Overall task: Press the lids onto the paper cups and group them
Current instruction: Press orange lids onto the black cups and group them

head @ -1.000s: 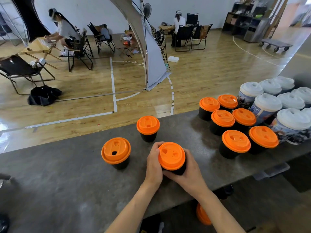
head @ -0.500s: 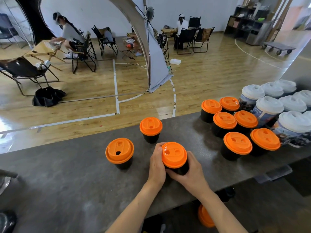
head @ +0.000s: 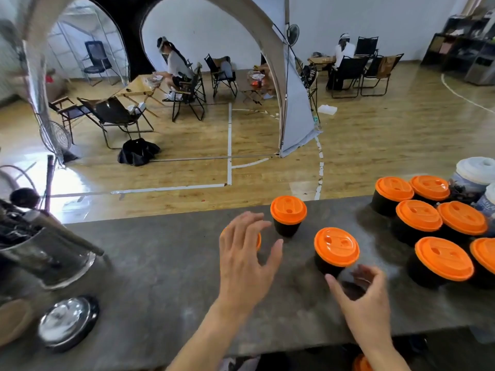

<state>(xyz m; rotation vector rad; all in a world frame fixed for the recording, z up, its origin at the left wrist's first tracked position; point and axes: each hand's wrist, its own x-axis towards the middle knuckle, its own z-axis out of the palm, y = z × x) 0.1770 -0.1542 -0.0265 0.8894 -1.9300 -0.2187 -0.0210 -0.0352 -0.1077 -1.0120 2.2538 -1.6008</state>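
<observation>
Left grip (head: 245,257) hovers, fingers spread; right grip (head: 368,303) hangs loosely curled, empty.

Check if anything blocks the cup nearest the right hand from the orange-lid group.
Nothing visible: only bare counter lies between that cup and the group's nearest cup. The right hand is just beside it, holding nothing.

Dark stone counter (head: 160,277) in front of me, far orange-lidded cup (head: 288,210) by its back edge, near orange-lidded cup (head: 336,250) closer to me, cluster of orange-lidded cups (head: 419,216) at my right, white-lidded cups (head: 475,170) beyond, metal bucket (head: 51,261) and shiny round lid (head: 67,319) at my left
</observation>
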